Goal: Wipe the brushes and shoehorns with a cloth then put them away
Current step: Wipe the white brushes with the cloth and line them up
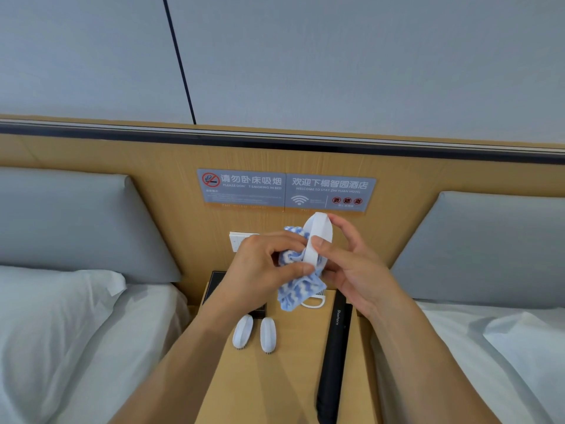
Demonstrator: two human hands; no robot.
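Far left: white pillow, smooth cotton, soft creases, lying on the left bed below a grey padded headboard cushion.

Centre-left: left hand closed in a pinch around a bunched cloth, fluffy, blue-and-white zigzag pile; its loose end hangs down over the nightstand. Behind the knuckles, a white wall switch plate, partly hidden by the hand.

Below the left forearm: a dark, flat box at the back of the nightstand; contents cannot be told, the arm covers most of it. In front of it two small white oval brushes, smooth plastic backs up, short bristles just showing at their near ends, side by side, close but apart.

Centre: the brush being wiped, white oval plastic, held upright on edge above the nightstand, cloth pressed against its left side. Under the cloth, a white looped object, mostly covered; kind unclear.

Above: two grey signs on the light wood wall panel.

Centre-right: right hand grips the brush, thumb on its near rim, fingers curled behind.

Right of the hanging cloth: long black shoehorn sleeve, matte, printed "Shoehorn", lying lengthwise along the nightstand's right edge.

Far right: second grey cushion, and the right bed in white sheets.
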